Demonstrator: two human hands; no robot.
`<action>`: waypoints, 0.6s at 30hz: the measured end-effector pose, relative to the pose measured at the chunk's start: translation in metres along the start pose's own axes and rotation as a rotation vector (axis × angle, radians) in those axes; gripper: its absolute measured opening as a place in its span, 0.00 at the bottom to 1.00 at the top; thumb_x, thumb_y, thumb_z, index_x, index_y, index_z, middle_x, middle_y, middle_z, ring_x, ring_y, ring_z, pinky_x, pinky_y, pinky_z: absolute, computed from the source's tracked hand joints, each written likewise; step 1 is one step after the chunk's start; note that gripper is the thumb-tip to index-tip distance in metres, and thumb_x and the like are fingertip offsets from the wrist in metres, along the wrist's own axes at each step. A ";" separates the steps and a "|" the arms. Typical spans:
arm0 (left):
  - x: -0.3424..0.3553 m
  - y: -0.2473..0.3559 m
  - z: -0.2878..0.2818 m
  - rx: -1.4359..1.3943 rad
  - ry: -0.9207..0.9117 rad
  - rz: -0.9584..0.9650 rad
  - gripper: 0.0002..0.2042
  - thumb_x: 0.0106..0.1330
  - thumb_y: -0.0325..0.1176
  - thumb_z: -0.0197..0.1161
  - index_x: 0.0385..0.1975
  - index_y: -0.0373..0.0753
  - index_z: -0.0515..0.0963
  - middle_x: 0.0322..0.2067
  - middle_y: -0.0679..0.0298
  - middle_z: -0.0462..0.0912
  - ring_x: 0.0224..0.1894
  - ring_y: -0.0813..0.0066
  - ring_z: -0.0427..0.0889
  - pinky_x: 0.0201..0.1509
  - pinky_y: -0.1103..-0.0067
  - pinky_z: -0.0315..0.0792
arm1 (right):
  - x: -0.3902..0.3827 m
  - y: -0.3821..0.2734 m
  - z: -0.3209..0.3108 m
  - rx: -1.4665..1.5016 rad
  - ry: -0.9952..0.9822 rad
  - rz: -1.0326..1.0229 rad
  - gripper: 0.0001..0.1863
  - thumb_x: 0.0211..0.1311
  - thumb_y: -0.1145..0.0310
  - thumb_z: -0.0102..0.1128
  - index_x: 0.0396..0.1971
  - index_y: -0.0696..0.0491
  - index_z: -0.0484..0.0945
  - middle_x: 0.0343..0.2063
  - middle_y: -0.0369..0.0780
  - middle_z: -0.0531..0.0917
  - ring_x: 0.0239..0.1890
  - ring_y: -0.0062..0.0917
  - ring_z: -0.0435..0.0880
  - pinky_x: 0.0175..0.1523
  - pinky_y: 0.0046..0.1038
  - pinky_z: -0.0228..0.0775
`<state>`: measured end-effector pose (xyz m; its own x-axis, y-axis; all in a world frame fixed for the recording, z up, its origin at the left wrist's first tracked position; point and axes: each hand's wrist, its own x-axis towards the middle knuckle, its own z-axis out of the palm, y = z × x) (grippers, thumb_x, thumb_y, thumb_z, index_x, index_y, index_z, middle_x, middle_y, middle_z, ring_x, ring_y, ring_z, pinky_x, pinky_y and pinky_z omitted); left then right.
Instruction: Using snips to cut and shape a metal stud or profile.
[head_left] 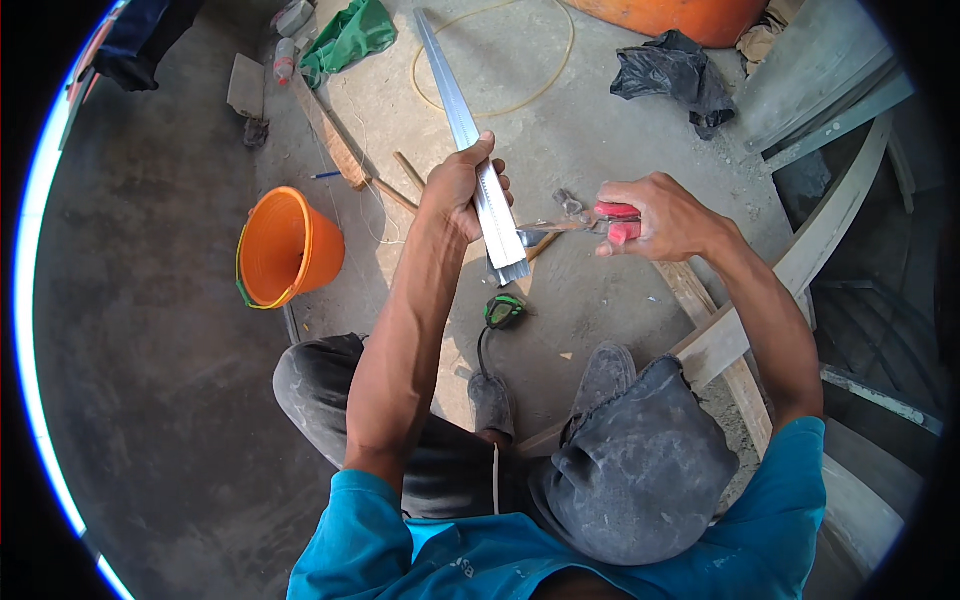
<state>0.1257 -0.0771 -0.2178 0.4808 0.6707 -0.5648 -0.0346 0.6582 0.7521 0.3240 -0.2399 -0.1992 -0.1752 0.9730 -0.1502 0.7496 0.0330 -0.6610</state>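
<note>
The snips' handles [625,232] are red, the metal strip [463,112] silver.

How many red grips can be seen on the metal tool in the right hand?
2: the upper red grip and the lower red grip of the metal tool, both partly covered by the right hand.

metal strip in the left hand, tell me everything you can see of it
The metal strip is long, narrow and silvery, looks like thin sheet metal, and has a row of small dark marks along part of its face. It appears straight, slanting from the upper left down to a squarish lower end, where ridged grey edges suggest nested pieces. The left hand grips it nearer that end. A red-handled tool points at its right edge; contact is unclear.
</note>
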 end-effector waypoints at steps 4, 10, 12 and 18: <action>0.002 0.001 0.003 -0.019 0.027 -0.029 0.15 0.70 0.40 0.58 0.38 0.36 0.62 0.27 0.63 0.68 0.21 0.79 0.72 0.17 0.81 0.74 | -0.002 0.016 0.032 0.216 0.185 -0.087 0.27 0.49 0.52 0.73 0.30 0.60 0.71 0.23 0.47 0.75 0.25 0.34 0.70 0.34 0.34 0.66; 0.004 0.000 -0.005 -0.038 0.053 -0.031 0.15 0.69 0.40 0.59 0.39 0.37 0.63 0.28 0.63 0.68 0.21 0.78 0.70 0.18 0.79 0.71 | -0.014 0.016 0.021 0.333 0.082 0.091 0.28 0.53 0.47 0.68 0.31 0.59 0.70 0.22 0.36 0.66 0.28 0.24 0.63 0.35 0.28 0.61; 0.000 0.000 -0.006 -0.025 0.000 -0.020 0.16 0.71 0.40 0.57 0.40 0.34 0.61 0.30 0.62 0.68 0.22 0.80 0.73 0.18 0.83 0.76 | -0.015 0.015 0.021 0.342 -0.028 0.098 0.28 0.53 0.46 0.68 0.31 0.59 0.71 0.22 0.35 0.66 0.28 0.23 0.63 0.35 0.28 0.61; -0.003 0.003 -0.004 -0.013 0.012 -0.007 0.14 0.70 0.39 0.57 0.39 0.35 0.63 0.28 0.62 0.68 0.21 0.80 0.74 0.17 0.84 0.76 | -0.004 0.013 0.015 0.384 -0.169 0.017 0.29 0.51 0.45 0.68 0.34 0.60 0.75 0.23 0.36 0.70 0.28 0.22 0.67 0.34 0.28 0.62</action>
<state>0.1207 -0.0753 -0.2154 0.4707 0.6700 -0.5741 -0.0428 0.6673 0.7436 0.3245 -0.2464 -0.2187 -0.2907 0.9207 -0.2605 0.4668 -0.1012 -0.8785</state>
